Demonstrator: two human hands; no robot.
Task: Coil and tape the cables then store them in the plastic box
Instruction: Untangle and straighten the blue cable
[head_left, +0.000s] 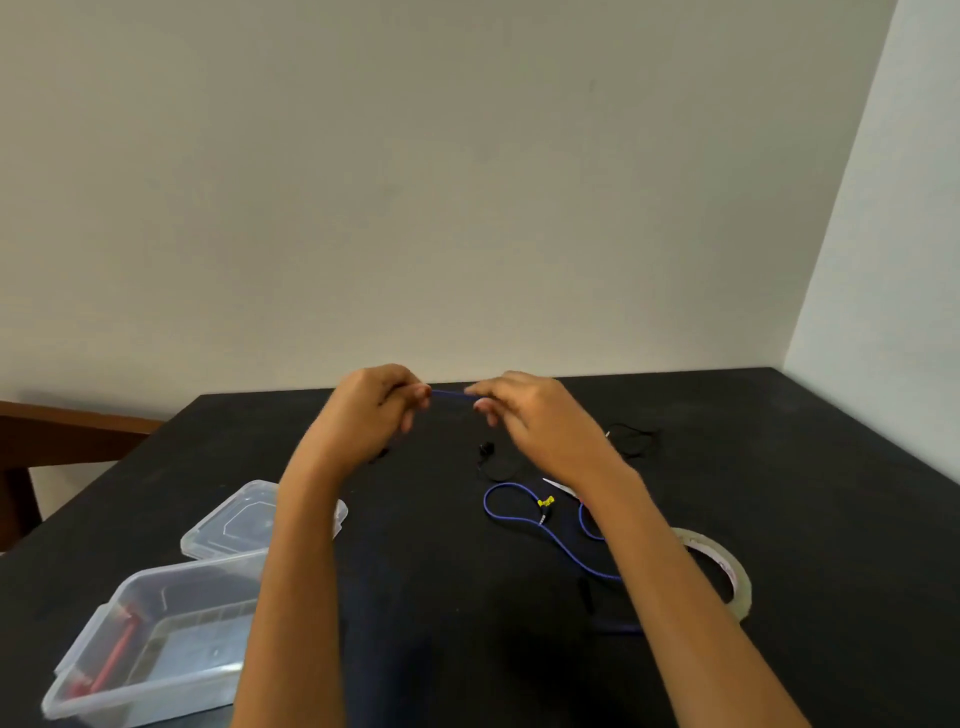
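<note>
Both hands are raised above the far middle of the black tabletop (779, 519). The left hand (374, 410) and the right hand (535, 415) each close a pinching grip on the blue cable (524, 519), holding a short stretch of it taut between them. The rest of the cable lies in loose loops on the tabletop to the right, passing under the right forearm. Just beyond it lie thin black cables (634, 441). A roll of clear tape (727, 566) rests on the right. At near left stands the open plastic box (150, 639) with something red inside, its lid (244, 525) lying just behind it.
</note>
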